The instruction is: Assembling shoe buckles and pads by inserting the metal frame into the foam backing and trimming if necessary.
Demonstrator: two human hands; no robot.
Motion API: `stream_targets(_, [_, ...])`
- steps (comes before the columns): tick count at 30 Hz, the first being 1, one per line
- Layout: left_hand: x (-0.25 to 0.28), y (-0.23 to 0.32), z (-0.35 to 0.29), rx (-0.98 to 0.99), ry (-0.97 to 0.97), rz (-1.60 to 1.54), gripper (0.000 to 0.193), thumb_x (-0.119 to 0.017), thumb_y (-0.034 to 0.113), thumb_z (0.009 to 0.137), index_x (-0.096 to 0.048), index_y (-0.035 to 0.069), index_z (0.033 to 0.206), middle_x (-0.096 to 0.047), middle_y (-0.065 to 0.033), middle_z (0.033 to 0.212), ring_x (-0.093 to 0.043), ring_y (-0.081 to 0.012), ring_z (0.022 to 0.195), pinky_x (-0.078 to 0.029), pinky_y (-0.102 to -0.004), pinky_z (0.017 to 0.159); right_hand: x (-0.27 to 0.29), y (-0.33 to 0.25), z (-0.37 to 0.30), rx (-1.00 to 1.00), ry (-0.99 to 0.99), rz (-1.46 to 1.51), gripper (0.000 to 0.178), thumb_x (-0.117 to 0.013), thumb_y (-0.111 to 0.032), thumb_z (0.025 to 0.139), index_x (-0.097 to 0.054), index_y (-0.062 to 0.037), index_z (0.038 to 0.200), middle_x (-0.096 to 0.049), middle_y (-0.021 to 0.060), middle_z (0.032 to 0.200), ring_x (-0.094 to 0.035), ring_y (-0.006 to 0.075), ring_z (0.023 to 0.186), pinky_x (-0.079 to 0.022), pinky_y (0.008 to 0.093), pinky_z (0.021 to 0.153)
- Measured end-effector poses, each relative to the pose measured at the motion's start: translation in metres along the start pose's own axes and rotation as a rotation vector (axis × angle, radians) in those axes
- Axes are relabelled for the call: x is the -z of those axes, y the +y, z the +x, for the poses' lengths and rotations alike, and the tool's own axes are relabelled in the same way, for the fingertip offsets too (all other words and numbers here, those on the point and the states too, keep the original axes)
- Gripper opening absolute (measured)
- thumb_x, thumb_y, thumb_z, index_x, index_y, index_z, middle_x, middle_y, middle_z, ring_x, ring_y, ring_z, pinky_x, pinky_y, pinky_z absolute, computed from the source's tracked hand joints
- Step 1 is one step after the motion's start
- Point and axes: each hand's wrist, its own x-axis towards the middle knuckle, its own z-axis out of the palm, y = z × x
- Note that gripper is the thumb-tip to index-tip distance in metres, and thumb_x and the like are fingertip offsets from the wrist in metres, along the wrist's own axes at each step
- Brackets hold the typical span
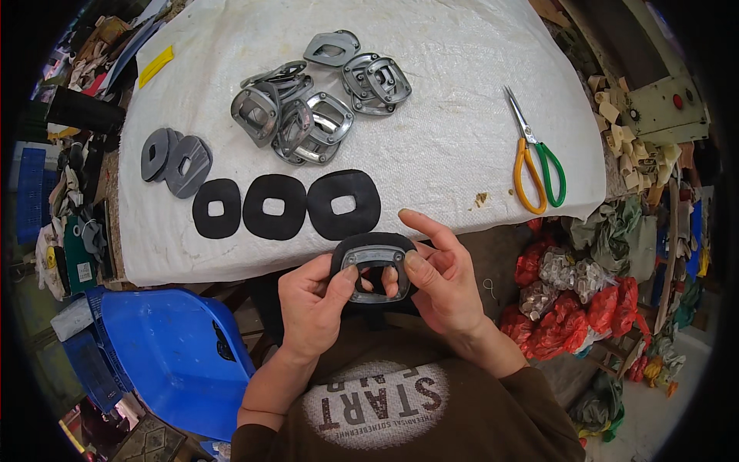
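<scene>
Close to my body, a grey rounded-square frame sits against a black fabric pad that shows around its upper edge. My left hand grips the pair by the left side, thumb on the front of the frame. On the right side my right hand pinches it, thumb on the face and index finger raised away. Fingertips show through the central opening. Just beyond lie three black pads with square holes: a left one, a middle one and a right one.
A pile of grey frames lies on the white-covered table. Grey holed pieces are at the left, and scissors with orange and green handles at the right. A blue tub stands lower left, red bags lower right.
</scene>
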Motion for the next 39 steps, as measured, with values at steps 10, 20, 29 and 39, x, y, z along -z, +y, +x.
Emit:
stream_targets(10, [0.007,0.002,-0.001,0.058,-0.126,-0.017,0.019,-0.054,0.01,0.089,-0.061,-0.007,0.093,-0.062,-0.0064,0.08,-0.055,-0.0079,0.066,-0.045,-0.0198,0.056,-0.007,-0.013,-0.004,-0.195,0.018,0.378,0.064,-0.053,-0.036,0.09,-0.026,-0.0034,0.137,-0.057,0.0144,0.082,-0.055,0.0218,0.073,-0.044,0.0316,0.069])
stream_targets(20, [-0.002,-0.003,-0.009,0.136,-0.11,-0.067,0.016,-0.054,0.008,0.088,-0.062,-0.006,0.089,-0.062,-0.006,0.075,-0.056,-0.0077,0.061,-0.045,-0.0198,0.053,0.002,-0.005,-0.008,-0.287,-0.061,0.308,0.054,-0.048,-0.042,0.09,-0.041,-0.0034,0.128,-0.04,0.0012,0.064,-0.039,0.0115,0.057,-0.038,0.0263,0.061])
stream_targets(29, [-0.007,0.006,-0.003,0.071,-0.032,0.006,0.014,-0.052,0.005,0.089,-0.061,-0.006,0.091,-0.062,-0.0053,0.077,-0.055,-0.0066,0.063,-0.046,-0.0198,0.055,0.007,-0.011,-0.003,-0.286,0.034,0.302,0.059,-0.041,-0.043,0.093,-0.033,-0.0007,0.134,-0.059,0.0203,0.107,-0.058,0.0251,0.1,-0.042,0.0394,0.092])
stream_targets(39, [-0.007,0.002,-0.009,-0.09,0.014,0.415,0.013,-0.054,0.004,0.085,-0.061,-0.005,0.091,-0.061,-0.004,0.076,-0.053,-0.0053,0.066,-0.041,-0.0183,0.059,-0.006,-0.004,-0.008,0.083,0.077,-0.662,0.058,-0.061,0.007,0.077,-0.036,-0.0002,0.129,-0.056,0.0109,0.099,-0.056,0.0128,0.09,-0.047,0.0249,0.075])
